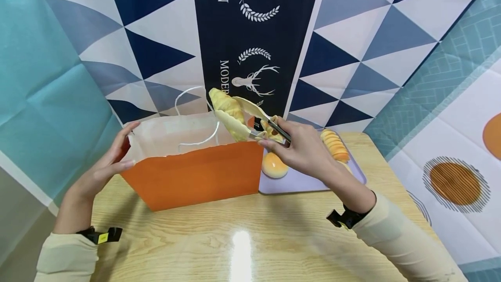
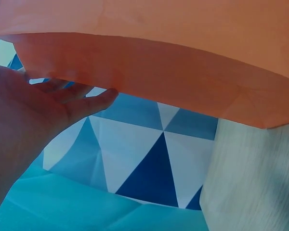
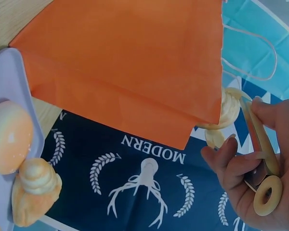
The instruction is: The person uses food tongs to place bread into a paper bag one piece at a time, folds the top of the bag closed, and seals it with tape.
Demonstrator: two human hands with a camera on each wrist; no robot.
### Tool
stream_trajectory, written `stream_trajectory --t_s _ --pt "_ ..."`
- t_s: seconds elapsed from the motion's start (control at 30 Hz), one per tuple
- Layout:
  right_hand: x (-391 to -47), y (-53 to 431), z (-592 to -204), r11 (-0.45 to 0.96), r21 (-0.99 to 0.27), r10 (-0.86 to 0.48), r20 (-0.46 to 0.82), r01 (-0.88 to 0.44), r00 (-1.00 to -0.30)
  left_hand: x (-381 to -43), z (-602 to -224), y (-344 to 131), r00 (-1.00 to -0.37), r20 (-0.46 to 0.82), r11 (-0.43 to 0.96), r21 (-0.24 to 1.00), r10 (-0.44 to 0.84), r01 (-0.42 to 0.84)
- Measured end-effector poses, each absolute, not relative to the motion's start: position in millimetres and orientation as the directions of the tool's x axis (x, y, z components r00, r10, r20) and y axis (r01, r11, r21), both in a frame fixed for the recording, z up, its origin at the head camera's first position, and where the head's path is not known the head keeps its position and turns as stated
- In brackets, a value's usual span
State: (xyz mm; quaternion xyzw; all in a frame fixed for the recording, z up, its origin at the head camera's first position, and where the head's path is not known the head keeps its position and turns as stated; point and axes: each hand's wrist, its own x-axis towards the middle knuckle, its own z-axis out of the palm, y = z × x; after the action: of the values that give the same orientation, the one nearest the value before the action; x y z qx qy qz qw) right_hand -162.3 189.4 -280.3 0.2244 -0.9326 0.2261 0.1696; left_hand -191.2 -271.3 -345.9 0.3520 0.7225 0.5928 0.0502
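Note:
An orange paper bag (image 1: 203, 177) with a white inside and white cord handles stands on its base, mouth upward. My left hand (image 1: 102, 164) is at the bag's left end, fingers fairly straight and spread along its side near the rim. My right hand (image 1: 299, 145) grips a pair of food tongs (image 1: 278, 130) with cream tips and metal arms. Between the tips is a croissant (image 1: 228, 110), held over the right part of the bag's mouth. In the right wrist view the bag's edge partly hides the croissant (image 3: 229, 109).
A lilac tray (image 1: 301, 185) lies right of the bag. On it are a round bun (image 1: 275, 166), a ridged long bread (image 1: 335, 145) and another bread piece (image 3: 36, 192). Patterned cloth (image 1: 250, 34) hangs behind the wooden table (image 1: 195, 238).

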Motion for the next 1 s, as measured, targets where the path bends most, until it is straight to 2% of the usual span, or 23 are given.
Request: stream_trajectory --t_s 0.63,0.8,1.0 --pt "-161 192 -280 0.827 -0.342 -0.305 0.396 -0.447 -0.866 -193 -347 -273 -0.747 0.345 0.053 0.891 0.568 0.451" --pt "-161 199 -281 0.846 -0.341 -0.269 0.391 -0.41 -0.88 -193 -347 -274 -0.735 0.363 0.026 0.888 0.573 0.46" --pt "-160 218 -284 0.861 -0.346 -0.233 0.381 -0.372 -0.894 -192 -348 -275 -0.748 0.351 0.041 0.892 0.563 0.45"
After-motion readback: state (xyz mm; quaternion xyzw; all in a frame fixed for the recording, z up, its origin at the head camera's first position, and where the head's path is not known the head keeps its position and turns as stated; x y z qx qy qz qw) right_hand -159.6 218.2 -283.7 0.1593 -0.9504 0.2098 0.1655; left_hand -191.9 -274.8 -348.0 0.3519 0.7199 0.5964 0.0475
